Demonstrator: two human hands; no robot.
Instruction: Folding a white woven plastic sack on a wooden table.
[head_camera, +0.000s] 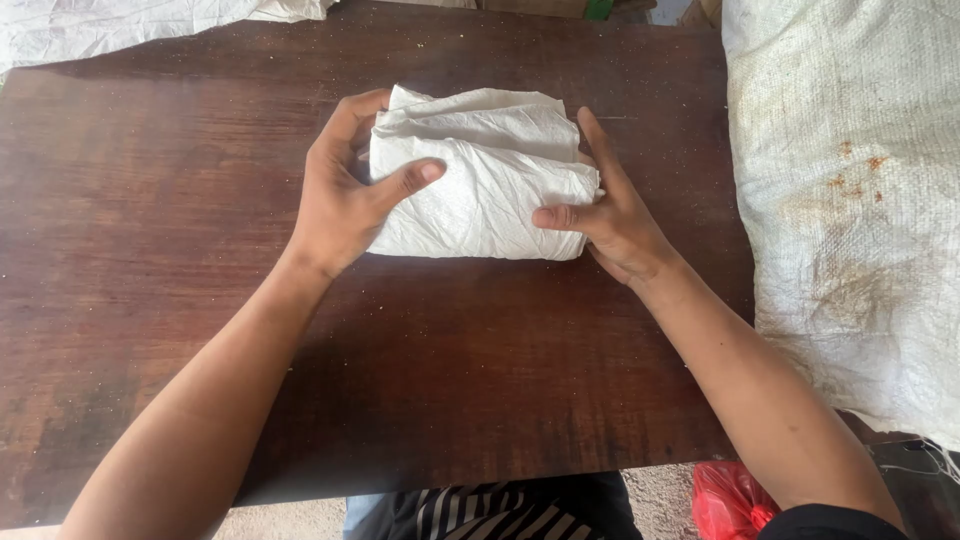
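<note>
Dark wooden tabletop (150, 250) carries a folded white cloth (480, 190); left hand (345, 200) and right hand (610, 215) both clasp it at its two sides.

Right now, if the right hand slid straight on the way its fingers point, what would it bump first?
The right hand already presses the folded white woven cloth bundle; beyond its fingertips, bare dark brown wooden table, probably.

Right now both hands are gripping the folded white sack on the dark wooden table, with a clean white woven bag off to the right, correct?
Not quite. The head view shows the woven bag on the right is stained with rusty brown marks, not clean. Both the left hand and right hand do grip the folded white sack on the wooden table.
</note>
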